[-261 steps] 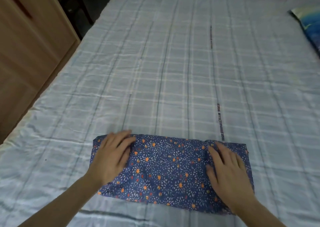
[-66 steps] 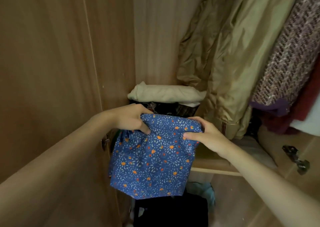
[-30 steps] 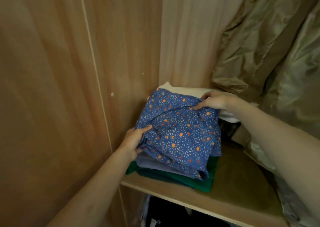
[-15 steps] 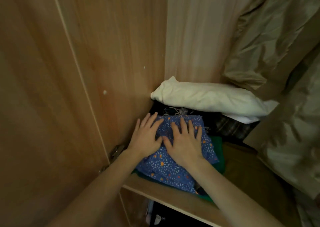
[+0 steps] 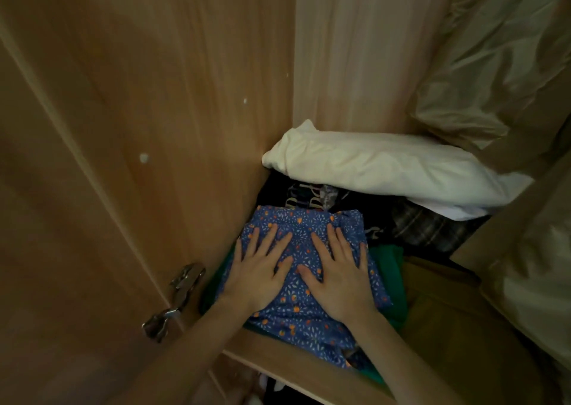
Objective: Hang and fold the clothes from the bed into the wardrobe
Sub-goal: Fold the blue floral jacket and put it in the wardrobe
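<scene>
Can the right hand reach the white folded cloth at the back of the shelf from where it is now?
Probably yes. The right hand lies flat on the blue floral cloth, and the white folded cloth sits just behind, with nothing between.

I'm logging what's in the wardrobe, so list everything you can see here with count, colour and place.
folded floral garment: one, blue with orange and white print, top of the front pile on the shelf
green garment: one, green, under the floral one
white bundle: one, white, top of the rear pile
dark clothes: several, black and plaid, under the white bundle
hanging coat: one, olive, right side
shelf: one, wood, below the piles
hinge: one, metal, left door edge
left hand: flat on the floral garment
right hand: flat on the floral garment
</scene>
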